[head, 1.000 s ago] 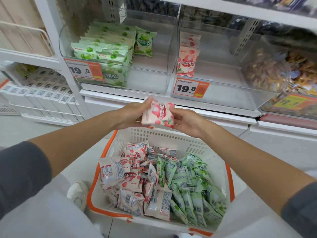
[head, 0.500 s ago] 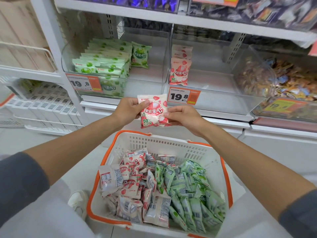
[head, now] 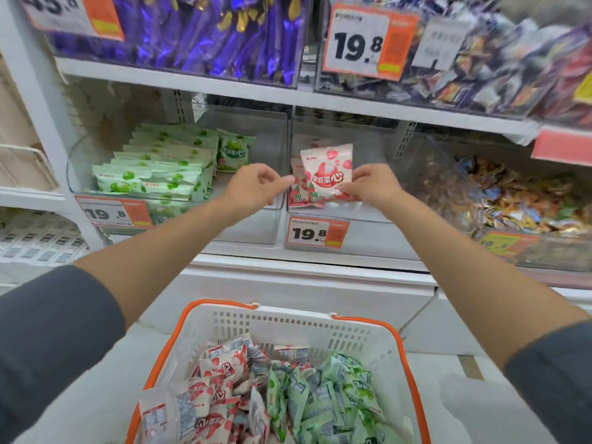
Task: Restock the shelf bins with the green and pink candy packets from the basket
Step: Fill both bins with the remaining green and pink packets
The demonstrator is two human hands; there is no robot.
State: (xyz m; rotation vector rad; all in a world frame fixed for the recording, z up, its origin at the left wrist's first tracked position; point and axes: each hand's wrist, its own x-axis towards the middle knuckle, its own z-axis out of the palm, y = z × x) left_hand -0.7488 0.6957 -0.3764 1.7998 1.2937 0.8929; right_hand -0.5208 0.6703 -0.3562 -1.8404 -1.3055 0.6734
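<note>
Head view: right hand (head: 368, 184) pinches the lower right corner of 1 pink packet (head: 326, 174), thumb and fingers (head: 344, 187) curled onto it. The packet is upright, print facing the camera, in the opening of the pink bin (head: 378, 241), the clear bin second from left on the middle shelf. It sits just in front of a few standing pink packets (head: 299, 195) at the bin's left side. Left hand (head: 256, 184) is at the same height, fingers loosely curled with thumb and forefinger close together, tips just beside the held packet's left edge; cannot tell whether they touch or pinch it. To the left, the green bin (head: 250, 225) has a leaning row of green packets (head: 160, 168) filling its left half and 1 more green packet (head: 234, 153) upright beside the row. Orange-and-white price tags (head: 317, 233) reading 19.8 hang on the bin fronts. Below, nearest the camera, the white basket (head: 288, 318) with an orange rim holds loose pink packets in basket (head: 217, 389) on its left and loose green packets in basket (head: 330, 389) on its right. The upper shelf carries purple wrapped candy (head: 208, 33); a bin of mixed candy (head: 499, 193) is right of the pink bin, blurred. Both forearms are bare, with dark sleeves at the frame edges.
</note>
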